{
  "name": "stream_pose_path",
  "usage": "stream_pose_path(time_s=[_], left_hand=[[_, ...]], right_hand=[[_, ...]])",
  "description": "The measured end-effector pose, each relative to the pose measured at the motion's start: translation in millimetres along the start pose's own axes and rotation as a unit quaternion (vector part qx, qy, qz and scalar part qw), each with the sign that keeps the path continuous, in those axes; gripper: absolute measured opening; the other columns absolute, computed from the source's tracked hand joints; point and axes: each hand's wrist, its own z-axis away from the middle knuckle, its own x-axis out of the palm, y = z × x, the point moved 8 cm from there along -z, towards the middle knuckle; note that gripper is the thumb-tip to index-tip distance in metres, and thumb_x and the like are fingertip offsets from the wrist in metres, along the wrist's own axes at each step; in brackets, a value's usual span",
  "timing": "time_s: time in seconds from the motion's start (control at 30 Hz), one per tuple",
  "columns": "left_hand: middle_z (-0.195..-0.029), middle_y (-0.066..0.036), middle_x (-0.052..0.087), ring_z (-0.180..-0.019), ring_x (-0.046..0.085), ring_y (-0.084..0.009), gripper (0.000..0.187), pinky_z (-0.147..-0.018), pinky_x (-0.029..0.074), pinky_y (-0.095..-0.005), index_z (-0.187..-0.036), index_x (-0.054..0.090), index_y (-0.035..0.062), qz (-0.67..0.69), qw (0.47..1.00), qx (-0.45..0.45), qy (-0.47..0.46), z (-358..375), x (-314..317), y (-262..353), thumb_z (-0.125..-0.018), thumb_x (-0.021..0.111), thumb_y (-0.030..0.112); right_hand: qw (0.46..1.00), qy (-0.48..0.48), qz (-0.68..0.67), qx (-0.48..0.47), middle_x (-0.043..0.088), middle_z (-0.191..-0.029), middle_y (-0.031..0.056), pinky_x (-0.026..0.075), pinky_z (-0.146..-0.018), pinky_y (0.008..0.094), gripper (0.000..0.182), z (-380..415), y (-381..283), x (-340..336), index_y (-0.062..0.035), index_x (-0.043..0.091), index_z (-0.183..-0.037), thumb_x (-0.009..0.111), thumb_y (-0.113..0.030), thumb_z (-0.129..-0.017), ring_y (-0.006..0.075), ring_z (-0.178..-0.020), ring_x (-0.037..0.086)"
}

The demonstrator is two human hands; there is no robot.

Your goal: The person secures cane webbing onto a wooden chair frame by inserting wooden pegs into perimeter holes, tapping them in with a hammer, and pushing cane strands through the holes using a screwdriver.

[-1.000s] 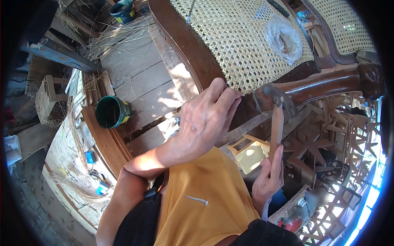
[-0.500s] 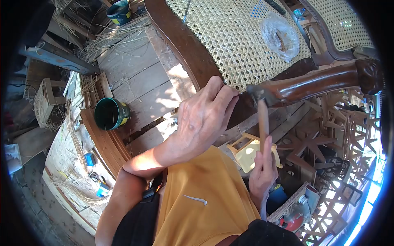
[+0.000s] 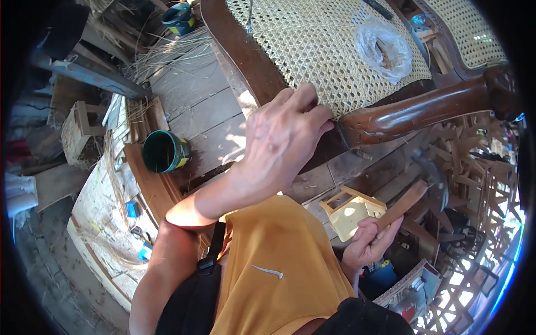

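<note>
- The dark brown carved wooden chair frame (image 3: 413, 109) with its pale woven cane seat (image 3: 329, 53) fills the upper part of the view. It looks heavy and rigid, and the polished rail is likely slick. The cane webbing is springy and would dent or fray under a hard blow, so any hold belongs on the wood.
- The left hand (image 3: 285, 137) lies on the frame's front edge where the cane meets the wood. Its fingers are curled and pressed together at the tips, apparently pinching something small against the groove; what it pinches I cannot tell.
- The wooden-handled hammer (image 3: 416, 192) hangs below the frame's rail, well apart from it. Its dark metal head is blurred. It is top-heavy and stiff, and is best gripped low on the handle.
- The right hand (image 3: 368, 243) is closed round the bottom end of that handle, below and to the right of the frame.
- A crumpled clear plastic bag (image 3: 385, 47) rests on the cane seat, light and limp.
</note>
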Motion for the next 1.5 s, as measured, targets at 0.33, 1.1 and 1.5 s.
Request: stream_pose_path(time_s=[0.33, 1.1, 1.5], left_hand=[[-0.091, -0.003, 0.064, -0.083, 0.068, -0.0262, 0.006, -0.068, 0.054, -0.0372, -0.091, 0.070, 0.0083, -0.026, 0.999, 0.016, 0.010, -1, 13, 11, -0.085, 0.070, 0.008], [-0.092, -0.006, 0.065, -0.081, 0.069, -0.0285, 0.003, -0.071, 0.057, -0.0369, -0.090, 0.070, 0.0042, 0.004, 1.000, 0.007, 0.002, 1, 16, 8, -0.087, 0.069, 0.004], [-0.089, -0.002, 0.066, -0.072, 0.063, -0.0139, 0.003, -0.065, 0.049, -0.0260, -0.094, 0.069, 0.0047, 0.160, 0.982, -0.056, 0.082, -4, 4, -16, -0.092, 0.069, 0.007]], right_hand=[[0.991, -0.113, -0.017, 0.072, 0.068, -0.117, 0.0078, 0.047, -0.069, 0.0253, 0.050, -57, 57, -2, -0.0006, 0.041, -0.152, 0.050, -0.003, -0.103, 0.0108, -0.077, 0.054], [0.884, -0.442, -0.084, 0.125, 0.064, -0.077, 0.0062, 0.041, -0.049, 0.0227, 0.035, -192, 51, 56, -0.0153, 0.058, -0.137, 0.059, -0.025, -0.103, 0.0044, -0.052, 0.051], [0.947, -0.231, 0.212, -0.064, 0.067, -0.094, 0.0189, 0.047, -0.076, 0.0428, 0.024, -251, 11, 54, -0.0034, 0.066, -0.114, 0.063, -0.021, -0.098, 0.0365, -0.087, 0.065]])
